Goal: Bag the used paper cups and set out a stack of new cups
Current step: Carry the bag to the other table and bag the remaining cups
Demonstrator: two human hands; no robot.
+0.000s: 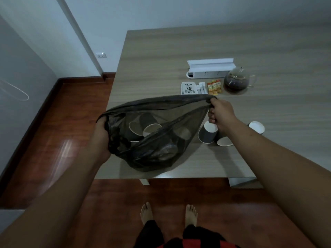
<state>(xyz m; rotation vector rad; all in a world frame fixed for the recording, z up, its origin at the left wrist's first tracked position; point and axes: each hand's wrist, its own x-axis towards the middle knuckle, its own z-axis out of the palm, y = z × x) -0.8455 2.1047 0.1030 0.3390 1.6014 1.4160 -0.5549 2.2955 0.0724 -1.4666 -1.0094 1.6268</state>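
bag (152, 140) first: from the head view, a dark, half see-through plastic bag sits at the near left part of the worktop (268, 51), its mouth stretched wide between both hands. left hand (101, 138) grips the near left rim with fingers curled into the plastic, down by the worktop's corner; right hand (221, 111) pinches the far right rim in a closed grip and lifts it higher, so the opening runs on a slant from near left up to far right. several used cups (143, 126) already lie tumbled inside, showing through the film. three cups are still out on the worktop, all to the right of the bag: one dark cup (207, 134) tipped right under the right hand and just beside the bag's lower right edge, a second cup (224, 139) lying against it, and a third cup (256, 127) a little further right, past the forearm. so what's left lies on the right-hand side, almost beneath the right grip, and that hand is clearly the nearer one; i'd guess it has to let go of the rim to reach them while the left keeps the mouth open. further back sit a glass teapot (237, 80), some sachets (214, 86), a printed packet (188, 88) and a long white box (209, 68). i can't see any stack of new cups from here.
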